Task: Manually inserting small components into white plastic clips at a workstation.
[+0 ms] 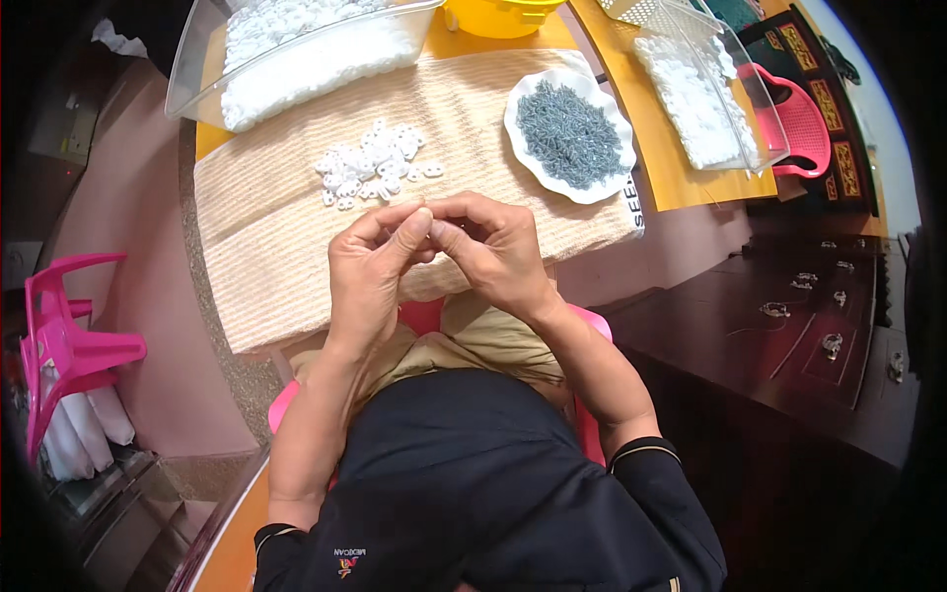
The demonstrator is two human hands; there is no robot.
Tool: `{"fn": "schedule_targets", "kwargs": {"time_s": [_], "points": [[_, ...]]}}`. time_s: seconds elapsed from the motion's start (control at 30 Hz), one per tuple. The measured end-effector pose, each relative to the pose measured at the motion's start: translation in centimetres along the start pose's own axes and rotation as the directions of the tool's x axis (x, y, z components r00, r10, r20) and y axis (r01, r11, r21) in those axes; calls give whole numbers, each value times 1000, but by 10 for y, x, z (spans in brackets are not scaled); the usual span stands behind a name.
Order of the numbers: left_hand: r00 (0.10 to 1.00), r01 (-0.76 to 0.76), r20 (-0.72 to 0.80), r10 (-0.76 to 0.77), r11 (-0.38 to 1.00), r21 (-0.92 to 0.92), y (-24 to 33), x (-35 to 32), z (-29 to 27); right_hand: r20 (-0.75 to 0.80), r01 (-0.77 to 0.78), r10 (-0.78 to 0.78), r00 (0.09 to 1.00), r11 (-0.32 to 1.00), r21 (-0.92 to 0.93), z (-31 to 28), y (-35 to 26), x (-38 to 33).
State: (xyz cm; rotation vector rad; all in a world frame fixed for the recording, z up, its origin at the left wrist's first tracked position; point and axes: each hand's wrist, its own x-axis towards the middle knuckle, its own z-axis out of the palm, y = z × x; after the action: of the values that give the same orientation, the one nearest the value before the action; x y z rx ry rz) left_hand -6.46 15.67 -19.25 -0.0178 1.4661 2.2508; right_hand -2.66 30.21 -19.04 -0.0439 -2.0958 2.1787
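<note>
My left hand (371,255) and my right hand (490,253) meet fingertip to fingertip above the near edge of a striped beige towel (266,227). Thumbs and forefingers of both are pinched together. Whatever sits between them is hidden or too small to make out. Just beyond my fingers lies a loose pile of small white plastic parts (373,161) with holes in them. To the right, a white scalloped plate (584,193) holds a heap of small grey-blue screws or pins (572,133); their exact kind is too small to tell.
A clear plastic bin (176,94) full of white parts stands at the far left, beside a yellow basin (501,18). Another clear bin (774,138) with white pieces is at the right. Pink plastic chairs (89,350) stand left and far right; a dark wooden cabinet (730,345) is at the right.
</note>
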Motion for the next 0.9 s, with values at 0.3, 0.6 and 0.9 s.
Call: {"fn": "schedule_targets", "kwargs": {"time_s": [0.3, 0.6, 0.9], "points": [[987, 128, -86, -135, 988, -84, -13, -8, 4, -114, 210, -376, 919, 716, -666, -47, 5, -17], [998, 64, -11, -65, 997, -50, -16, -13, -7, -112, -11, -423, 899, 233, -972, -96, 11, -23], [996, 70, -55, -74, 995, -68, -16, -18, -9, -53, -14, -368, 928, 108, -994, -95, 12, -17]]}}
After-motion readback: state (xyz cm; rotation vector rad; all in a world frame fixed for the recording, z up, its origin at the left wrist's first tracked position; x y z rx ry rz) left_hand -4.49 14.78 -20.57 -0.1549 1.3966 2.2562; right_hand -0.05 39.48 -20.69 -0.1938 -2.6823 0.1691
